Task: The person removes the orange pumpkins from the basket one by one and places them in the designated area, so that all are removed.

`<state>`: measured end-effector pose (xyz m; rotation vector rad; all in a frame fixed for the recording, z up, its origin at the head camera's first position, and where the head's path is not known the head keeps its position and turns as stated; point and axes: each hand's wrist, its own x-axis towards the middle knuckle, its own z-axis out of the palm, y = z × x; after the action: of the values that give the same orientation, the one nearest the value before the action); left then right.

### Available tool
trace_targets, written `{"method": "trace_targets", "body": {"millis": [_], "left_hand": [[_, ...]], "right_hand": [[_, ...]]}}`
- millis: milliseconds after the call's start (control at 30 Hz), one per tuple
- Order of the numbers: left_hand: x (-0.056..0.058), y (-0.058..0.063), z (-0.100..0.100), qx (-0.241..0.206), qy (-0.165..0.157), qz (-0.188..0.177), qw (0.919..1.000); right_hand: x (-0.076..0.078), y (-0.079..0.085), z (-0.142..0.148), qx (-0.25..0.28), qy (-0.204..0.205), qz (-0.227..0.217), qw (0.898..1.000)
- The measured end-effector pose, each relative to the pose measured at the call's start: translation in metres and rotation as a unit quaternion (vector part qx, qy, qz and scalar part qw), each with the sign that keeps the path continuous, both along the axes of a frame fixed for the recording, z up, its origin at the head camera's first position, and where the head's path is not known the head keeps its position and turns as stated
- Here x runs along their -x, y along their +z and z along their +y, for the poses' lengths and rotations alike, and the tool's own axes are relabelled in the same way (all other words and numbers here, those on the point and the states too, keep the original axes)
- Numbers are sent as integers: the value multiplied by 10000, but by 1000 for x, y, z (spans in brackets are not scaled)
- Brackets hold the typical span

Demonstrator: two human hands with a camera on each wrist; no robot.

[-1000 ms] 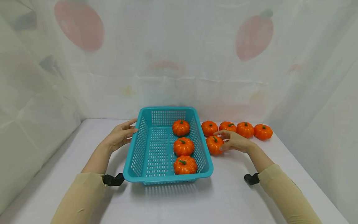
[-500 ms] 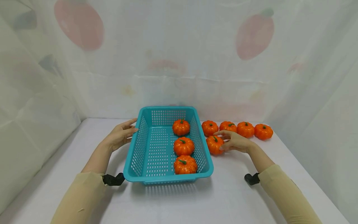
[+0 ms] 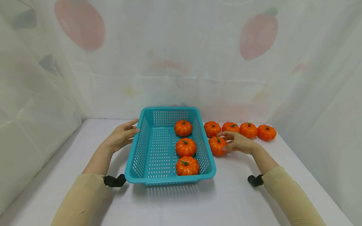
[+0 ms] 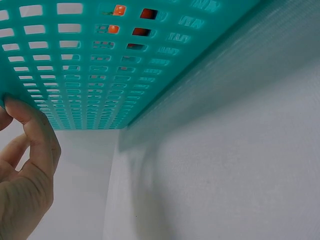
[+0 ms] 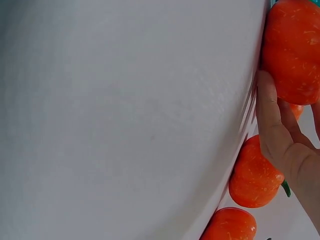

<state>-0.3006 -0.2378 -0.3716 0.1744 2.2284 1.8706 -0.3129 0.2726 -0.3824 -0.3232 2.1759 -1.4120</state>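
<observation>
A turquoise perforated basket (image 3: pixel 169 180) stands mid-table with three small orange pumpkins inside along its right side: a far pumpkin (image 3: pixel 183 128), a middle pumpkin (image 3: pixel 185 147) and a near pumpkin (image 3: pixel 187 166). My left hand (image 3: pixel 121 135) rests against the outside of the basket's left wall, fingers bent loosely; in the left wrist view the basket wall (image 4: pixel 75 55) fills the upper left. Just right of the basket, my right hand (image 3: pixel 237 142) holds another pumpkin (image 3: pixel 217 146) between thumb and fingers. That pumpkin (image 5: pixel 295 50) sits on the table, its right side partly covered by the hand.
Several more pumpkins line the table's back edge right of the basket, from a pumpkin (image 3: pixel 212 129) beside the basket to a pumpkin (image 3: pixel 266 132) at the right end. A white cloth (image 3: pixel 181 207) covers the table. Pale printed curtains (image 3: pixel 181 47) hang behind and at both sides.
</observation>
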Motion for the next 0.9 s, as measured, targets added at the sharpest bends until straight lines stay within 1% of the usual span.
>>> {"method": "trace_targets", "body": {"millis": [233,367,500,667,900], "left_hand": [[0,1,0,-27,-2,-14,10000],[0,1,0,-6,-7,-25,10000],[0,1,0,11,-7,-27,10000],[-1,1,0,37,-24,-9,10000],[0,1,1,-3,-15,-9,10000]], "right_hand": [[3,2,4,-88,-72,52,9999],[4,6,6,-65,-36,223,9997],[4,12,6,-84,-93,372,9992],[2,18,4,-260,-329,594,9974],[2,24,1,-72,-825,1024,9913]]}}
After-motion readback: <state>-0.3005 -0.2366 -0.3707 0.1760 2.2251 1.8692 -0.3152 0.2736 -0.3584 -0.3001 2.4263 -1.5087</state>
